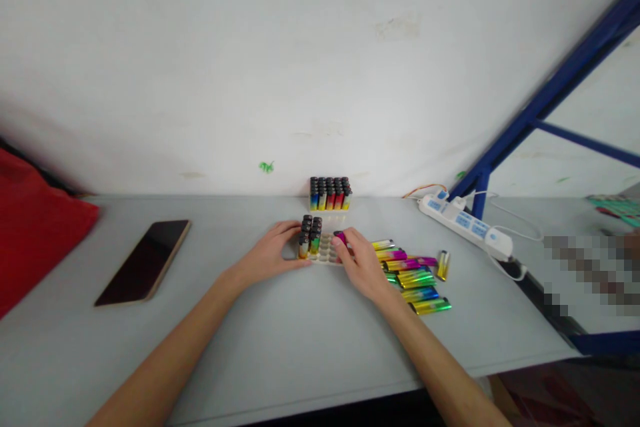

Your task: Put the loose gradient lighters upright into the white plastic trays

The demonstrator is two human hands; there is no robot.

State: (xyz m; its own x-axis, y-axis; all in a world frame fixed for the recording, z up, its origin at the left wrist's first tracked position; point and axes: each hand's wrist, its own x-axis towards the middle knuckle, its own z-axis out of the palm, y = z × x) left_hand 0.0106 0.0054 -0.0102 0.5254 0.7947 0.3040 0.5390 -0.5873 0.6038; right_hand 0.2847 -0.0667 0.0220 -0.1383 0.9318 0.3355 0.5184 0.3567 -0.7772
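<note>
A pale tray (pixel 327 255) with round slots lies in the middle of the grey table, and upright lighters (pixel 315 240) with black tops fill its left part. My left hand (pixel 275 248) is at the tray's left side, fingers and thumb spread around that edge. Between the fingers of my right hand (pixel 361 263) is a purple lighter (pixel 341 237), over the right part of the slots. Several loose shiny lighters (pixel 417 278) in yellow, green, purple and blue lie in a pile right of my right hand.
Against the wall stands a full block of upright lighters (pixel 331 195). A dark phone (pixel 145 261) lies at the left beside red cloth (pixel 40 227). To the right are a white power strip (pixel 465 223) with cables and a blue metal frame (pixel 545 97).
</note>
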